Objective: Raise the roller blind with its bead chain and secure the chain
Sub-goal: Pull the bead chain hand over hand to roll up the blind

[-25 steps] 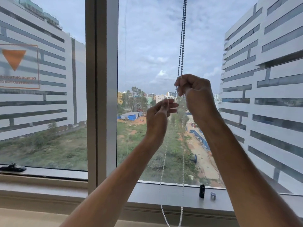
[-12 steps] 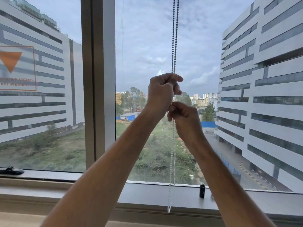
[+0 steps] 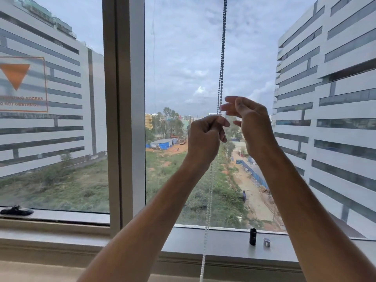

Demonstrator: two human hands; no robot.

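Note:
The bead chain [image 3: 222,58] hangs down in front of the right window pane, from the top edge of the view to below the sill. My left hand [image 3: 204,139] is closed around it at about mid-height, and the white lower part of the chain drops from under that fist. My right hand [image 3: 249,123] is just to the right and slightly higher, fingers spread and apart from the chain, holding nothing. The roller blind itself is out of view above.
A thick grey window mullion [image 3: 126,110] stands left of the chain. On the sill [image 3: 223,243] sit a small black cylinder [image 3: 253,236] and a small silver clip [image 3: 266,242]. A black window handle [image 3: 16,210] lies at the far left.
My right hand has let go of the chain, opened and risen to the right of my left hand. My left hand has come down lower, still gripping the chain.

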